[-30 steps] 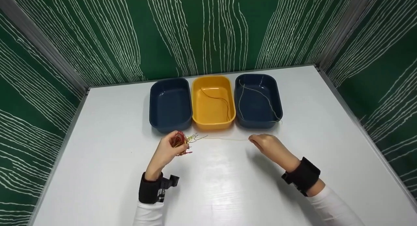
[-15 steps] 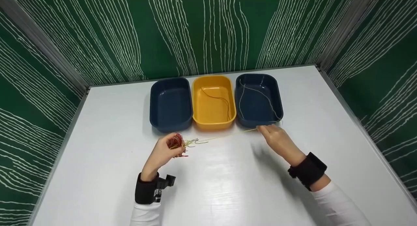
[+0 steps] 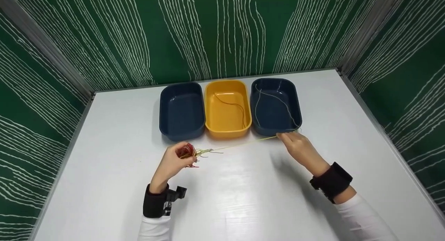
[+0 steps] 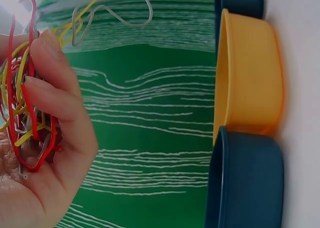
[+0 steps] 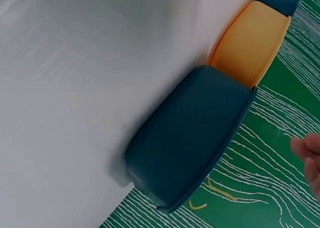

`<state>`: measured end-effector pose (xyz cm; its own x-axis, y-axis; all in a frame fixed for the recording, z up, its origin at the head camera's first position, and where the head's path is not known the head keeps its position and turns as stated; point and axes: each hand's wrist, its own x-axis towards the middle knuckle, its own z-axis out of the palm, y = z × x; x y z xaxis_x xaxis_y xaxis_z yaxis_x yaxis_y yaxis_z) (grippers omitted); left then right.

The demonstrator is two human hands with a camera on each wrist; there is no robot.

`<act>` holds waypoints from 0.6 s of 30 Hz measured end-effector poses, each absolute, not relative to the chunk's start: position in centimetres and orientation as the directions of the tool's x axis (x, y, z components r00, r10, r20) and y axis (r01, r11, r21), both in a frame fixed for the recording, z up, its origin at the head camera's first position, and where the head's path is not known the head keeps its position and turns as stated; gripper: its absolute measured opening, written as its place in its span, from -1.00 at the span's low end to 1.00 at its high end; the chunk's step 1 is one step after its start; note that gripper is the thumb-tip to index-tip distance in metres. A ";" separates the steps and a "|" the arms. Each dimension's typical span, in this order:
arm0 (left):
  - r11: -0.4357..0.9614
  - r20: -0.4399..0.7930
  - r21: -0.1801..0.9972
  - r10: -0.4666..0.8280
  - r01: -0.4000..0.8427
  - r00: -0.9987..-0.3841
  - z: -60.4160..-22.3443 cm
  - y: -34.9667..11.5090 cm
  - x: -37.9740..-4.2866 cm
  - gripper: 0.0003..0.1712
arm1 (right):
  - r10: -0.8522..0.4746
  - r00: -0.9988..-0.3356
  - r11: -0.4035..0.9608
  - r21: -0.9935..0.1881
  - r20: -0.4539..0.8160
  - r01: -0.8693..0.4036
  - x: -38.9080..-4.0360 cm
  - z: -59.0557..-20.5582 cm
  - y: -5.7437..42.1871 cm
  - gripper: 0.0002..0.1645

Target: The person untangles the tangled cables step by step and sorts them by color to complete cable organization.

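My left hand (image 3: 170,162) grips a tangled bundle of thin coated wires (image 4: 21,95), mostly red, yellow and grey, in front of the left and middle bins. Loose ends stick out past the fingertips. A single yellow wire (image 3: 245,143) runs nearly straight from the bundle to my right hand (image 3: 300,149), which pinches it close by the front of the right blue bin (image 3: 273,117). In the right wrist view only a few fingertips (image 5: 311,150) show at the right edge.
A left blue bin (image 3: 182,117), a yellow bin (image 3: 222,121) and the right blue bin stand side by side on the white table (image 3: 226,199). One dark wire (image 3: 230,104) lies in the yellow bin; a pale wire (image 3: 281,100) in the right bin hangs over its front rim.
My right hand has moved right and away from me, up to the right bin, drawing the yellow wire longer and tighter. My left hand has shifted slightly left with the bundle.
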<state>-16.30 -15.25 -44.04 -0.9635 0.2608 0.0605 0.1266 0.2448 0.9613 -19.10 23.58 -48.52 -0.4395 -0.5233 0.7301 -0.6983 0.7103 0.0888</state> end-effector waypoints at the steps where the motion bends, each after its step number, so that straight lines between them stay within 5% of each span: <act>1: 0.231 0.056 0.966 0.255 0.117 -0.965 -44.0 -15.4 -16.3 -0.80 | -0.517 -0.437 0.711 0.086 0.736 -0.698 -19.1 -48.6 23.8 -0.59; 7: 0.155 0.044 0.985 0.233 0.082 -0.971 -44.0 -17.0 -16.1 -0.81 | -0.495 -0.467 0.741 0.075 0.733 -0.667 -19.0 -48.8 25.8 -0.68; 11: 0.131 0.056 0.989 0.119 0.071 -0.991 -43.6 -18.6 -15.9 -0.84 | -0.436 -0.499 0.783 0.043 0.749 -0.620 -18.7 -48.4 27.6 -0.92; 14: 0.144 0.054 0.988 -0.004 0.053 -0.999 -43.3 -19.8 -15.6 -0.86 | -0.367 -0.520 0.809 -0.012 0.771 -0.587 -18.3 -47.9 28.6 -0.82; 18: 0.165 0.043 0.985 0.004 0.043 -0.999 -43.3 -20.0 -15.6 -0.83 | -0.351 -0.551 0.800 -0.064 0.758 -0.597 -18.3 -47.4 28.4 -0.77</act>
<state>-15.60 -19.95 -43.30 -0.9991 0.0036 0.0428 0.0428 0.1646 0.9854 -18.26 28.44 -47.41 -0.5505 -0.3507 0.7575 -0.5971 0.7996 -0.0638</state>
